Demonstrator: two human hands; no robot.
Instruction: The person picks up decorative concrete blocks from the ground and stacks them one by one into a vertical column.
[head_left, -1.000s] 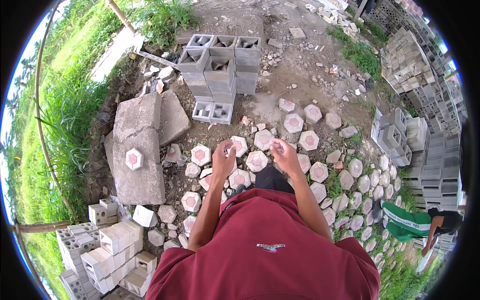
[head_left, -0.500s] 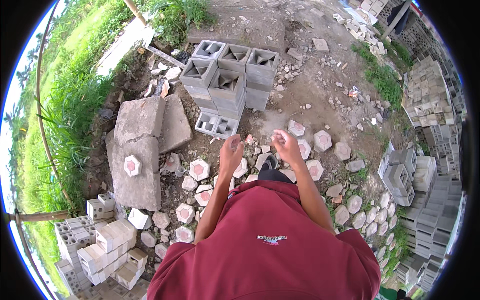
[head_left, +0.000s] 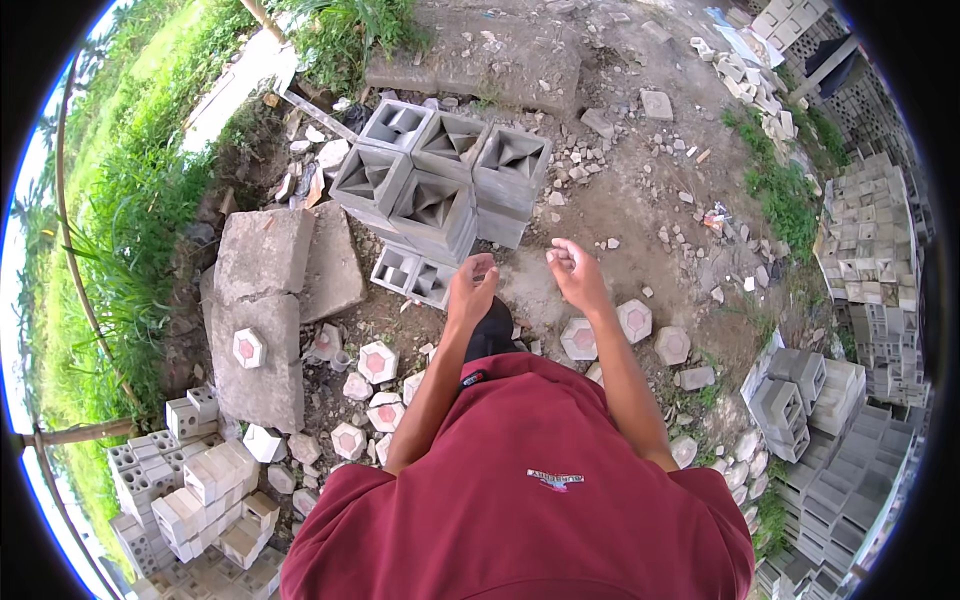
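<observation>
My left hand (head_left: pixel 474 289) hangs in the air with loosely curled fingers and nothing in it. It is nearest to a stack of grey concrete vent blocks (head_left: pixel 437 205) ahead of me, just to its left, and I see no grip on any block. My right hand (head_left: pixel 579 277) is raised to the right of the stack, with thumb and fingers apart and bent, also holding nothing. At the foot of the stack lies a low grey block with square openings (head_left: pixel 411 276). Each top block shows a recessed, angular pattern.
Hexagonal pavers with pink centres (head_left: pixel 578 339) and stones are scattered around my feet. A cracked concrete slab (head_left: pixel 255 330) lies to the left, bearing one paver (head_left: pixel 249 347). Pale blocks (head_left: pixel 208 485) are stacked at lower left, grey blocks (head_left: pixel 840 470) at right.
I have stepped forward, so the vent block stack looks nearer and larger, and the pavers have slid back under me. Both hands stay raised and hold nothing.
</observation>
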